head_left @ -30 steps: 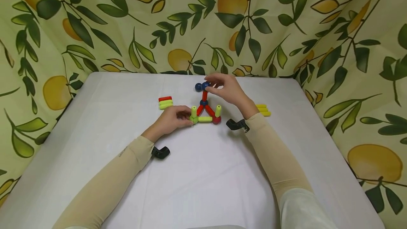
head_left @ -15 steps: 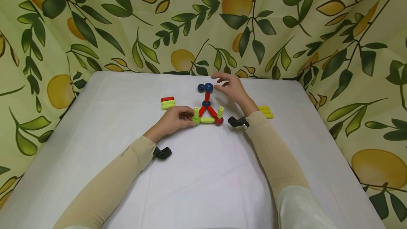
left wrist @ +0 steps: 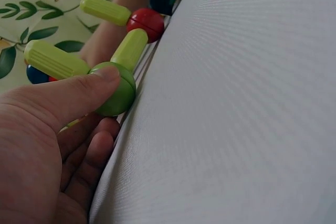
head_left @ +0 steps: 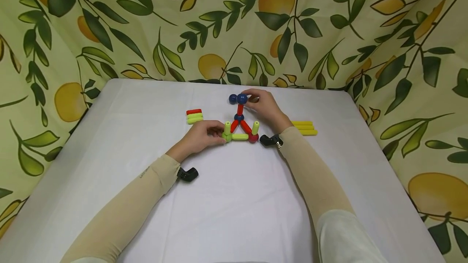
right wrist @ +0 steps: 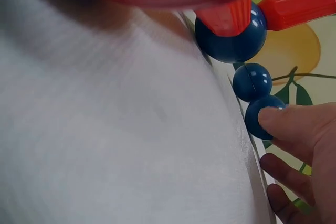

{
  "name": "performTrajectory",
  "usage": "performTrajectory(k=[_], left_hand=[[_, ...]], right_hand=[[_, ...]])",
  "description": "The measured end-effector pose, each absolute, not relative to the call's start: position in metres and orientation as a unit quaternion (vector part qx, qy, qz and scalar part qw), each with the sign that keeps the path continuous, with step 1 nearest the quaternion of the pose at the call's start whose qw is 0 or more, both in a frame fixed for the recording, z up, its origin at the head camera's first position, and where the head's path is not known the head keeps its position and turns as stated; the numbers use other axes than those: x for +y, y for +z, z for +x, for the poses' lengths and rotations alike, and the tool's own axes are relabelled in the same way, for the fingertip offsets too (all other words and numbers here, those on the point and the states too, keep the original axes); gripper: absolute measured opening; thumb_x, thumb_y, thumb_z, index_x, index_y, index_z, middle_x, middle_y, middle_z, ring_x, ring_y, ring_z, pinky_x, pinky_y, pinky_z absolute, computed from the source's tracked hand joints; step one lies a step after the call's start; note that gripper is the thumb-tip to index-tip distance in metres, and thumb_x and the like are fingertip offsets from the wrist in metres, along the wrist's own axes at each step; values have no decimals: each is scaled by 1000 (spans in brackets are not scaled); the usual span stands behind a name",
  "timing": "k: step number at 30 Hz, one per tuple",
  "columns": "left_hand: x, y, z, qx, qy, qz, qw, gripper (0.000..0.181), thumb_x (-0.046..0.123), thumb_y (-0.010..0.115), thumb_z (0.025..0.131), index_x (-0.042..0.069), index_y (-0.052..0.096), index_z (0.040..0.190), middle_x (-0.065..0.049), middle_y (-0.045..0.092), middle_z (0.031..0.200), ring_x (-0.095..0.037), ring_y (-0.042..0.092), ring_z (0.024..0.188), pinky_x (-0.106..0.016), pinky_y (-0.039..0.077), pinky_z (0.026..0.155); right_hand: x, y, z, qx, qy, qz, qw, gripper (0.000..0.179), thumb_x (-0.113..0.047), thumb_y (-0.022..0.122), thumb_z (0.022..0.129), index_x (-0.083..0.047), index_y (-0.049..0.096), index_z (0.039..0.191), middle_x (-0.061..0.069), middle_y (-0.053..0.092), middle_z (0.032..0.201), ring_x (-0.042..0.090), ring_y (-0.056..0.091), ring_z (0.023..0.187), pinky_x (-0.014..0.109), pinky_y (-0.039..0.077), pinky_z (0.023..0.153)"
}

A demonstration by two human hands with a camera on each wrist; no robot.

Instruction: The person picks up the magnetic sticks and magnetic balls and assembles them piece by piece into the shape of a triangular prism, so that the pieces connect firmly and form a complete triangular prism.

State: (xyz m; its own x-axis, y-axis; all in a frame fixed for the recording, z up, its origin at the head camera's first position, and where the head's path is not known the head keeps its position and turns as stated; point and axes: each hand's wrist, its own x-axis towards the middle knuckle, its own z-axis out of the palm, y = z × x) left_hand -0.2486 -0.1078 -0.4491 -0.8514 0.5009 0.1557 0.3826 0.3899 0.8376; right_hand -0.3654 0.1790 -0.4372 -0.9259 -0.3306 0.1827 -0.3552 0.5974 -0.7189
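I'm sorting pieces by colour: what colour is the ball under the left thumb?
Green; the ball shows best in the left wrist view.

White table [head_left: 219, 198]: rod frame [head_left: 239, 118], 3 yellow rods [head_left: 305, 127], 3 shorter rods [head_left: 195, 115].

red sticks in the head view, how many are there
4: a loose red stick beside two lime sticks, an upright red stick beneath a blue ball, and two diverging red sticks running toward the green ball and red ball. More may be hidden.
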Motion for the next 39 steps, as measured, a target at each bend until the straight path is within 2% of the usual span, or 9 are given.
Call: performTrajectory(k=[5, 14, 23, 28, 35, 39], left_hand=[[-108, -447, -249, 833, 482, 265, 63, 36, 13, 91, 91, 9, 79, 124, -1, 74, 108, -21, 66, 92, -36, 56, 84], [-107, -449, -253, 834, 479, 267, 63, 36, 13, 90, 91, 8, 78, 124, -2, 74, 109, -21, 65, 93, -35, 55, 85], [-106, -452, -251, 837, 478, 257, 74, 36, 15, 90, 92, 9, 78, 125, -1, 73, 107, -22, 65, 93, -37, 55, 86], [-108, -455, -249, 835, 480, 260, 74, 35, 15, 90, 92, 9, 78, 125, -1, 73, 107, -23, 64, 93, -38, 55, 86], [-110, -453, -252, 834, 480, 262, 72, 35, 16, 90, 92, 10, 78, 125, -1, 73, 108, -22, 64, 94, -36, 55, 85], [-110, -452, -252, 834, 481, 261, 74, 35, 16, 90, 92, 11, 78, 125, -1, 73, 108, -22, 64, 94, -35, 55, 85]], right_hand=[[180, -438, -367, -898, 402, 177, 29, 34, -17, 80, 100, -13, 76, 134, 5, 75, 119, 25, 67, 107, 43, 54, 99], [189, -429, -363, -893, 422, 150, 33, 36, -25, 79, 103, -13, 76, 137, 4, 76, 123, 22, 64, 116, 39, 53, 103], [198, -394, -344, -893, 417, 158, 67, 34, -31, 78, 104, -11, 79, 132, 7, 78, 116, 24, 66, 106, 40, 55, 92], [199, -371, -323, -887, 420, 172, 83, 35, -33, 76, 105, -12, 78, 133, 7, 78, 118, 23, 68, 110, 42, 56, 95], [201, -353, -298, -868, 427, 220, 123, 31, -25, 79, 103, -11, 78, 132, 5, 78, 114, 18, 67, 106, 36, 54, 94], [204, -348, -285, -848, 458, 235, 129, 30, -15, 81, 101, -8, 78, 130, 6, 78, 116, 17, 70, 106, 30, 56, 99]])
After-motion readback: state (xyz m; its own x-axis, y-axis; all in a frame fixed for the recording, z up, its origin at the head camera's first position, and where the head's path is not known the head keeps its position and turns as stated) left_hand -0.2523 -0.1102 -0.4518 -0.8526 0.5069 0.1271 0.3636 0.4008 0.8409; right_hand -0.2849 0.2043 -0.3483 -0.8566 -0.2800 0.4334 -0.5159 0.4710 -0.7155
